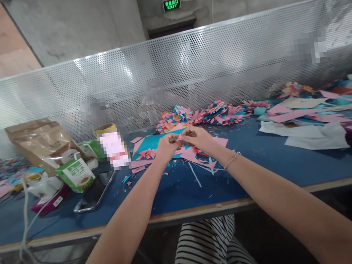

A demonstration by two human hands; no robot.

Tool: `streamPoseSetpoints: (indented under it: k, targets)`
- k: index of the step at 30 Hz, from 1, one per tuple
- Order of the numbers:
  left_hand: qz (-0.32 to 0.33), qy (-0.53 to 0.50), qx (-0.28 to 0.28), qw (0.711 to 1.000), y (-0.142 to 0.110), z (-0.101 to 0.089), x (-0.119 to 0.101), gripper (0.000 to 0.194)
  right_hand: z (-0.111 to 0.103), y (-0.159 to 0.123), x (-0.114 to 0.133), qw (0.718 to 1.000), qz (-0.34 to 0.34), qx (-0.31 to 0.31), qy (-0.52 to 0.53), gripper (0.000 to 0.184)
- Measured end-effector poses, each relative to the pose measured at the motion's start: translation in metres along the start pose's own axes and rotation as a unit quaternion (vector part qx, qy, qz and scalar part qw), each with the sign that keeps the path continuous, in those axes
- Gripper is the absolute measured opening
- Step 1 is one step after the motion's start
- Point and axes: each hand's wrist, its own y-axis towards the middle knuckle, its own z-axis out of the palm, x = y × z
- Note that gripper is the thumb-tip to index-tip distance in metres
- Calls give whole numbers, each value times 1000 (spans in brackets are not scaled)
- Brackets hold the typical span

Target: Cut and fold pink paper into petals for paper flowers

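Both hands meet over the middle of the blue table, with a small piece of pink paper (179,138) between their fingertips. My left hand (167,145) pinches it from the left. From the right, my right hand (197,138) grips it too, a thin bracelet on that wrist. Below and around them lie pink paper sheets (198,159), a teal sheet (151,141) and a small pink folded-paper cluster (146,154). The paper piece is partly covered by the fingers, so its exact folded shape is hard to make out.
Colourful paper flower balls (180,116) line the perforated metal screen (187,63). At left are a brown bag (42,143), a green-white packet (76,174), a dark phone (95,192) and a purple tissue box (52,201). White tissue (316,135) and pink strips lie right.
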Motion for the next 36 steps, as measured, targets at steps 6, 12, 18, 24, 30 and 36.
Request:
streamPoseSetpoints:
  k: [6, 12, 18, 24, 30, 36]
  targets:
    - [-39, -72, 18, 996, -2, 3, 0, 33, -4, 5, -11, 999, 17, -7, 40, 20]
    - [-36, -63, 13, 997, 1, 1, 3, 30, -6, 6, -11, 999, 18, -29, 4, 20]
    - [-15, -25, -38, 999, 4, 0, 7, 25, -4, 6, -9, 1000, -3, -11, -11, 18]
    - [-14, -73, -17, 997, 3, 2, 8, 25, -5, 5, -8, 996, -40, -20, -80, 15]
    - [-29, -75, -5, 997, 1, 1, 4, 23, -7, 4, -7, 993, -49, -24, -106, 14]
    - [-41, -113, -3, 993, 1, 1, 5, 22, -7, 5, -7, 992, -59, -25, -112, 15]
